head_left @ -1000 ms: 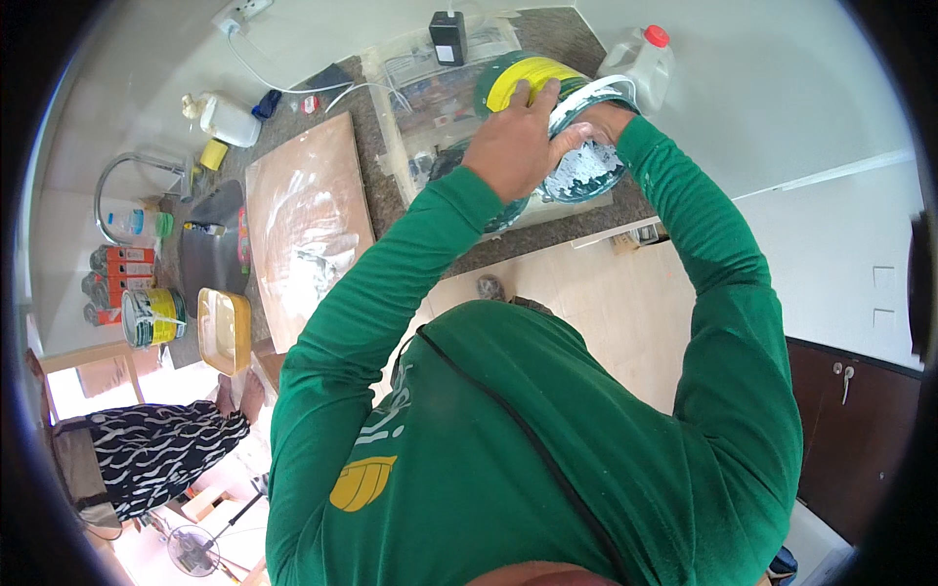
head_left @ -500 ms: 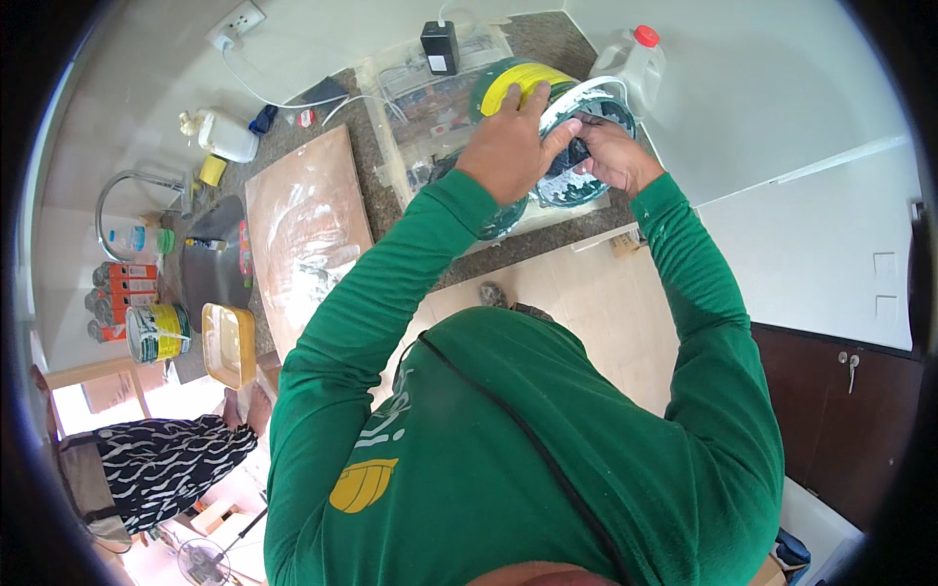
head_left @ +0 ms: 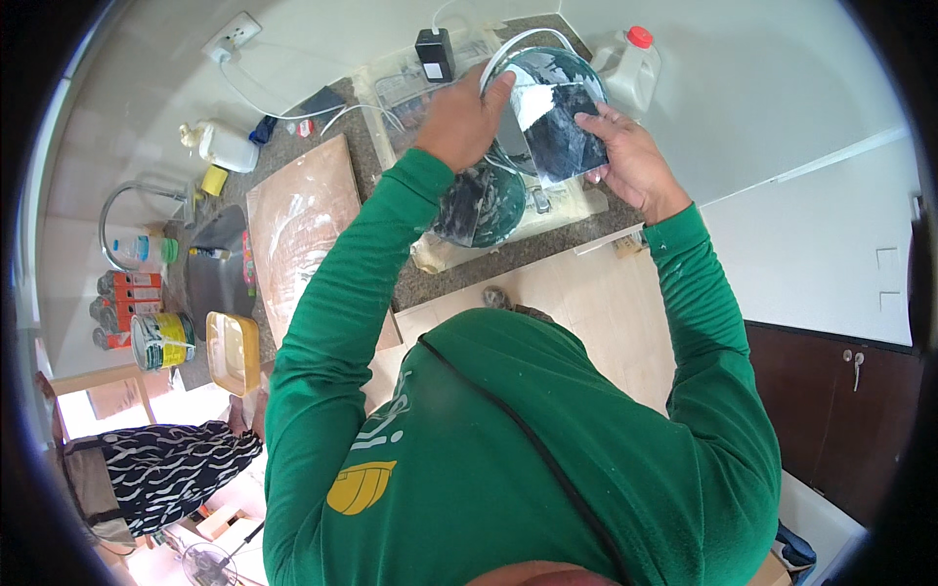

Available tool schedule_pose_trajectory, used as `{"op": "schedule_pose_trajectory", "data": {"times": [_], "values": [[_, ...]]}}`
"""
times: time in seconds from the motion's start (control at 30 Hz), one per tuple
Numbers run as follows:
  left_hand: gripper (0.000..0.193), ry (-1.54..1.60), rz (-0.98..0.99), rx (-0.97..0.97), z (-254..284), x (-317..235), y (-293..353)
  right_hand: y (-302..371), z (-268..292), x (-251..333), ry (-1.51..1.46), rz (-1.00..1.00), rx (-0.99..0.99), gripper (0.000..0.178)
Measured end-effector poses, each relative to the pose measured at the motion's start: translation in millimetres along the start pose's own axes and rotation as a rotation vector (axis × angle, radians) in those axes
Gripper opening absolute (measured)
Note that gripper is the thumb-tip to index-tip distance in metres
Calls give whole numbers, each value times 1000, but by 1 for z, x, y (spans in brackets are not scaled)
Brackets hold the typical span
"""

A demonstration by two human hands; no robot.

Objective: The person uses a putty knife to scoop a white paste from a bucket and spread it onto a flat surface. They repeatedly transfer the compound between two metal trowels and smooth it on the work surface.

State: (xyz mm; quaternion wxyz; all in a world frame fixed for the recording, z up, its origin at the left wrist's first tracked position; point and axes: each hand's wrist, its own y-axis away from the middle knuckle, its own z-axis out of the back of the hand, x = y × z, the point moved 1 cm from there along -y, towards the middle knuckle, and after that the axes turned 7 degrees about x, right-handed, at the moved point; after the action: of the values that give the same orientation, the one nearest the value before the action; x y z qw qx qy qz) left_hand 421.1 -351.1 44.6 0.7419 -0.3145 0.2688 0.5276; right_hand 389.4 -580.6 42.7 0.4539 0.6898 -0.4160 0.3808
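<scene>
My right hand (head_left: 635,161) is closed on a flat, dark putty spreader (head_left: 567,142), thumb on top. White paste covers the spreader's far left corner, and its blade overlaps the mouth of a green bucket (head_left: 589,80) smeared inside with white paste. With its thumb at the rim, my left hand (head_left: 464,122) grips the bucket's left side near the white handle (head_left: 532,34). Just nearer to me sits a round green tub (head_left: 503,200), also paste-streaked, with a dark flat piece in it.
A paste-smeared board (head_left: 303,225) lies left on the stone counter (head_left: 420,285). A black adapter (head_left: 434,57) and a red-capped jug (head_left: 635,68) stand at the back. Farther left are a sink (head_left: 217,273), a yellow tray (head_left: 233,352) and a labelled bucket (head_left: 161,340). A person in patterned clothing (head_left: 176,474) is lower left.
The spreader has come up out of the bucket into view with white paste on it. The bucket has turned more upright, and my left hand has shifted left along its rim, uncovering the tub.
</scene>
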Motion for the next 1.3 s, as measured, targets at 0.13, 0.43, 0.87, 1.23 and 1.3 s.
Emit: {"op": "schedule_pose_trajectory", "data": {"times": [0.13, 0.43, 0.87, 1.23, 1.3], "values": [[58, -118, 49, -86, 9, 24, -15, -14, 4, 17, -2, 67, 174, 43], [58, 479, 425, 0, 19, 80, -52, -55, 0, 48, 55, 140, 277, 24], [56, -221, 494, 165, -5, 148, 77, -54, -13, 41, 45, 174, 180, 22], [54, 12, 515, 118, -26, 169, 106, -40, -64, 36, 97, 139, 174, 40], [53, -10, 454, 132, -29, 170, 105, -38, -76, 34, 115, 116, 229, 43]]}}
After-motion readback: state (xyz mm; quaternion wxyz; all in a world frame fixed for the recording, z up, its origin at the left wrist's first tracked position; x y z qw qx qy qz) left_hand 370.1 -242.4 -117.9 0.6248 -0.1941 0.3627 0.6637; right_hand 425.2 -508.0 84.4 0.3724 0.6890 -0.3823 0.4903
